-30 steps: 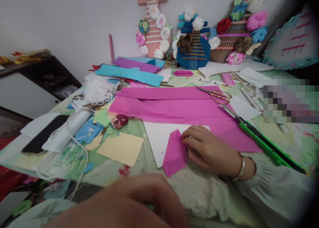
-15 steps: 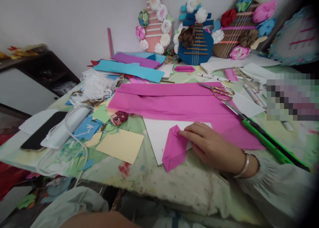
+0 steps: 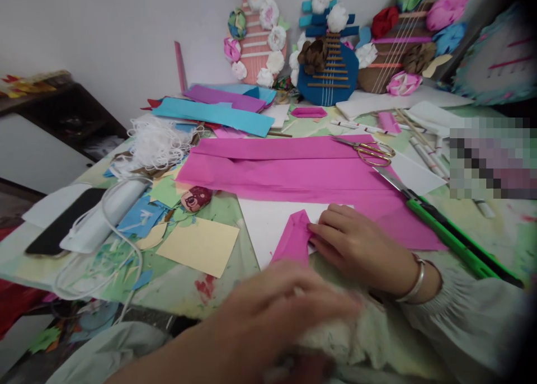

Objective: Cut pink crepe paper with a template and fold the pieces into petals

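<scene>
A folded piece of pink paper rests on a white sheet near the table's front edge. My right hand pinches its right edge with fingertips together. In front of it, my left hand is smeared by motion and covers the lower part of the folded paper; its fingers cannot be made out clearly. Behind both hands lies a long sheet of pink paper, with gold-handled scissors on its right part. A green utility knife lies to the right, its blade end on the pink sheet.
At the left are a yellow card, a black phone, a white cable, a heap of white string and blue paper scraps. Paper-flower-covered instrument models, including a blue one, stand against the wall.
My left hand has come up from the lower edge to in front of the folded pink paper. My right hand keeps its pinch on it. The view has shifted slightly.
</scene>
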Tool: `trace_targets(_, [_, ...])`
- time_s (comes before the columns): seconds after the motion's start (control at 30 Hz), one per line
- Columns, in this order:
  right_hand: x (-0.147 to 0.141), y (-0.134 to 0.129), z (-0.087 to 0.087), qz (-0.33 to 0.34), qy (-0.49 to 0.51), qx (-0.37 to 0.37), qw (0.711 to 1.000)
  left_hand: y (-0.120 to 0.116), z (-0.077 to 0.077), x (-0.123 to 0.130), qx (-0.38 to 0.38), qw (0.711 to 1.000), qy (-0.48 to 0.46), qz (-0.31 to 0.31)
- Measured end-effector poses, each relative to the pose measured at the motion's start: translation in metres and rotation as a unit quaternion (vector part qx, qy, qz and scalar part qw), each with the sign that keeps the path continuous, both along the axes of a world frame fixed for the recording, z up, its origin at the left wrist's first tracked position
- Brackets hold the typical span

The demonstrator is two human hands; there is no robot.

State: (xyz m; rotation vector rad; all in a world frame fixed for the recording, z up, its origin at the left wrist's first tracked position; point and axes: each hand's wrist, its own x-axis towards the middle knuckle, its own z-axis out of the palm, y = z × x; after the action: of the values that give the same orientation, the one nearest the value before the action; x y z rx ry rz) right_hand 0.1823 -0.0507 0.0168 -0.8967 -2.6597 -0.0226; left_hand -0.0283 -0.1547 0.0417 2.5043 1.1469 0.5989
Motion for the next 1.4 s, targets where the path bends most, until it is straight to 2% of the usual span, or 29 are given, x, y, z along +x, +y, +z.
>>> trace_targets(0.03, [-0.001,-0.001,0.0,-0.005,0.005,-0.006,1.0,0.012,-0.001,0.002,0.015,1.0,0.021,0.0])
trace_targets(0.1, [-0.002,-0.003,0.0,-0.015,0.017,-0.023,0.999,0.031,-0.008,0.005,0.127,0.99,0.047,0.033])
trace_targets(0.17, [-0.002,-0.006,0.0,-0.023,0.033,-0.04,0.998,0.041,-0.019,0.004,0.2,0.977,0.071,0.037])
trace_targets(0.3, [0.0,-0.008,-0.001,-0.028,0.059,-0.068,0.996,0.042,-0.037,-0.003,0.246,0.961,0.122,0.005])
trace_targets(0.4, [0.003,-0.005,0.001,-0.022,0.049,-0.085,0.995,0.042,-0.037,-0.01,0.276,0.95,0.147,-0.015])
trace_targets(0.63, [0.008,0.003,0.004,0.038,0.034,-0.108,0.993,0.053,-0.027,-0.031,0.21,0.973,0.095,-0.033])
trace_targets(0.9, [-0.003,0.001,-0.007,0.079,0.118,-0.08,0.987,0.059,-0.038,-0.044,0.153,0.987,-0.034,0.029])
trace_targets(1.2, [0.0,0.005,-0.011,0.096,0.154,-0.088,0.979,0.062,-0.041,-0.046,0.151,0.986,-0.059,0.047])
trace_targets(1.4, [-0.001,0.007,-0.011,0.094,0.175,-0.107,0.974,0.053,-0.039,-0.04,0.166,0.983,-0.057,0.061])
